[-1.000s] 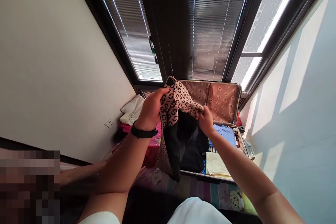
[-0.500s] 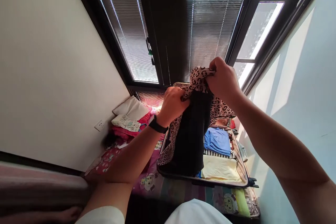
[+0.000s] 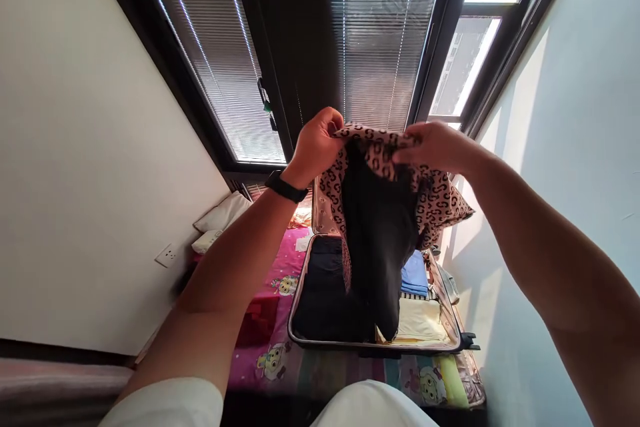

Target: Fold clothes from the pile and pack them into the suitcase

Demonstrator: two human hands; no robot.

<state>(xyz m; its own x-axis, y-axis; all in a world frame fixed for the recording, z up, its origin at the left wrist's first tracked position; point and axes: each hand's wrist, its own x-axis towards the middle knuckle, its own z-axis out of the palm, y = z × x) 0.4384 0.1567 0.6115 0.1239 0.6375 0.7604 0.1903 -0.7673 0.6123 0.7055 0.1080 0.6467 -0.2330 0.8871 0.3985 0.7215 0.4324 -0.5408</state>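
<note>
Up in front of me, above the suitcase, hangs a black garment with pink-and-black patterned parts (image 3: pixel 380 227). My left hand (image 3: pixel 317 147), wearing a black wristband, pinches its patterned upper edge on the left. Along the same edge, my right hand (image 3: pixel 435 147) grips the right side, fingers partly over the cloth. Below lies an open suitcase (image 3: pixel 293 327) holding dark folded clothes (image 3: pixel 320 293) on the left. On its right are folded blue clothing (image 3: pixel 415 277) and cream-coloured cloth (image 3: pixel 423 320). The garment hides the suitcase's middle.
The suitcase rests on a bed with a pink cartoon-print sheet (image 3: pixel 283 260). A pale pillow (image 3: pixel 223 212) lies against the left wall, near a socket (image 3: pixel 167 255). Dark-framed windows with blinds (image 3: pixel 385 40) stand behind, and a pale wall (image 3: pixel 590 167) is on the right.
My left hand has risen and moved apart from the right one, stretching the patterned edge between them. The garment has lifted, uncovering dark clothes in the suitcase. The view has shifted right.
</note>
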